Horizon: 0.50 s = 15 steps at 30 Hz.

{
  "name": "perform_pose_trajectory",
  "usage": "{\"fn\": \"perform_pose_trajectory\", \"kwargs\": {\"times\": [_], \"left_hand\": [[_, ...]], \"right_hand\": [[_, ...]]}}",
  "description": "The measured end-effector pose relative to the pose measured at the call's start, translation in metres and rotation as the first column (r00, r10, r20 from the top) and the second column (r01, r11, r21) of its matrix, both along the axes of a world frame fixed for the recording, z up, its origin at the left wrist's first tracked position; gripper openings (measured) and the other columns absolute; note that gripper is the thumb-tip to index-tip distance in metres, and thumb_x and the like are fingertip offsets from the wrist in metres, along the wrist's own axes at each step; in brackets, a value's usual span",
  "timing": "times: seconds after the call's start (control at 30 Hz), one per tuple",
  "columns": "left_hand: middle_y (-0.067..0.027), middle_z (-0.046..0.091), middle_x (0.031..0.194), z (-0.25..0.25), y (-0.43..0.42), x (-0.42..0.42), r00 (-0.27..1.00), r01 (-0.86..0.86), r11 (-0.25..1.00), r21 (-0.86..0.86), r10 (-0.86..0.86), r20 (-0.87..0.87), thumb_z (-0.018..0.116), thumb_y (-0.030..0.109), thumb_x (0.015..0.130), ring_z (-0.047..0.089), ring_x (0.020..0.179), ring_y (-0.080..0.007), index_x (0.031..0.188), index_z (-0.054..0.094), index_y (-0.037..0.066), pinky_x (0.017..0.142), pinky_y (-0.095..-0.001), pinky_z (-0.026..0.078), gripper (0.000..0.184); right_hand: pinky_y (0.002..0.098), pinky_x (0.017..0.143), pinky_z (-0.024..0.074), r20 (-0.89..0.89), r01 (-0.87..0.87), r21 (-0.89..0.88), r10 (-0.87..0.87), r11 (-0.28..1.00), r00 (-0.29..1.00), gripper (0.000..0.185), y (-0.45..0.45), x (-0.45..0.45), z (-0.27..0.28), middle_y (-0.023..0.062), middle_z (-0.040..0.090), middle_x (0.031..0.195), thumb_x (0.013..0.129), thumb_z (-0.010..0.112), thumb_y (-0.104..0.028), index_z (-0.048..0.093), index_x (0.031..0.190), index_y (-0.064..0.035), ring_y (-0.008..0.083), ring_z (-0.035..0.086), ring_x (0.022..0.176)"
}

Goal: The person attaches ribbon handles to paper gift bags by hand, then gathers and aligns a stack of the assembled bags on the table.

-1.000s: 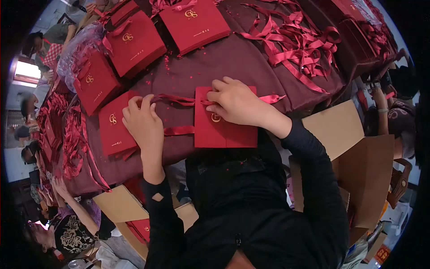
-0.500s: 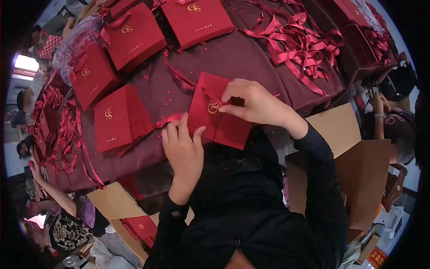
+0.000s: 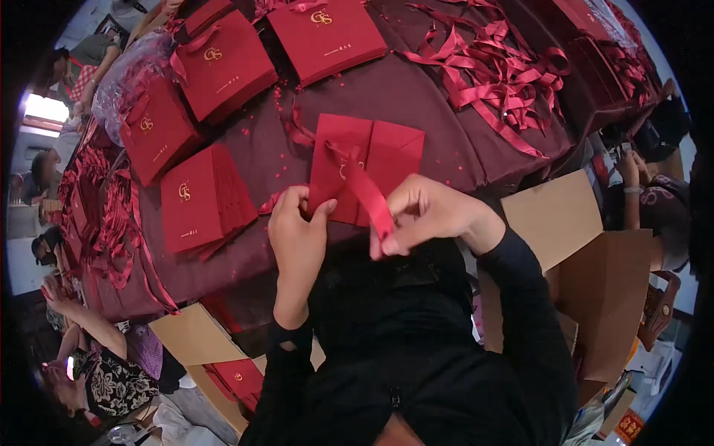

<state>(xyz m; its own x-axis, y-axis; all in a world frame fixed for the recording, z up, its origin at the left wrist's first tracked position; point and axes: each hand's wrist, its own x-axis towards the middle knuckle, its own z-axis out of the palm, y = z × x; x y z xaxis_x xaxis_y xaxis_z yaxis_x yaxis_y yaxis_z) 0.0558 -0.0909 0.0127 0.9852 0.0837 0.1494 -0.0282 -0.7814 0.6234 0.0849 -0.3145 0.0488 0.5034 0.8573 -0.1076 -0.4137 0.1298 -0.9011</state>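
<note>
A flat red paper gift bag [image 3: 398, 152] with a gold logo lies at the table's near edge, a fold line running down it. Out of its front comes a red satin ribbon [image 3: 370, 196], pulled taut toward me. My right hand [image 3: 442, 215] pinches the ribbon's end between thumb and fingers, just off the bag's lower right part. At the bag's lower left edge, my left hand [image 3: 297, 230] grips it with thumb and curled fingers. More ribbon [image 3: 297, 130] shows beside the bag's upper left edge.
Stacks of red bags [image 3: 223, 63] stand at the back and left. Loose ribbons [image 3: 513, 82] lie in a heap at the back right, others [image 3: 104, 215] at the left. Open cardboard boxes [image 3: 606, 290] flank me below the table. Other people [image 3: 662, 201] sit at both sides.
My right hand has drawn the ribbon down toward me from the bag's front. My left hand's fingers have curled onto the bag's edge, and the bag has turned slightly.
</note>
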Motion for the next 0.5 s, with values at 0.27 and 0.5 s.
{"fn": "perform_pose_trajectory", "kwargs": {"times": [0.27, 0.5], "left_hand": [[-0.0042, 0.064, 0.080, -0.018, 0.012, 0.000, 0.994, -0.052, 0.876, -0.480, -0.001, -0.110, 0.070, 0.004, 0.085, 0.047, 0.066, -0.0065, 0.107, 0.068, -0.002, 0.061, -0.0226, 0.041, 0.022], [-0.0046, 0.064, 0.081, -0.022, 0.010, -0.001, 0.998, -0.031, 0.820, -0.571, -0.008, -0.066, 0.070, 0.005, 0.086, 0.047, 0.067, -0.0070, 0.106, 0.068, -0.002, 0.061, -0.0226, 0.040, 0.022]], "right_hand": [[0.0260, 0.074, 0.0536, 0.458, 0.670, -0.022, -0.588, 0.742, 0.667, 0.011, 0.053, -0.007, -0.055, 0.0077, 0.070, 0.088, 0.088, 0.065, -0.003, 0.066, 0.098, 0.0029, 0.0129, 0.068, 0.085], [0.0264, 0.071, 0.0526, 0.621, 0.707, -0.136, -0.497, 0.693, 0.606, 0.014, 0.061, -0.006, -0.053, 0.0086, 0.072, 0.086, 0.086, 0.067, -0.005, 0.068, 0.097, 0.0027, 0.0121, 0.068, 0.083]]}}
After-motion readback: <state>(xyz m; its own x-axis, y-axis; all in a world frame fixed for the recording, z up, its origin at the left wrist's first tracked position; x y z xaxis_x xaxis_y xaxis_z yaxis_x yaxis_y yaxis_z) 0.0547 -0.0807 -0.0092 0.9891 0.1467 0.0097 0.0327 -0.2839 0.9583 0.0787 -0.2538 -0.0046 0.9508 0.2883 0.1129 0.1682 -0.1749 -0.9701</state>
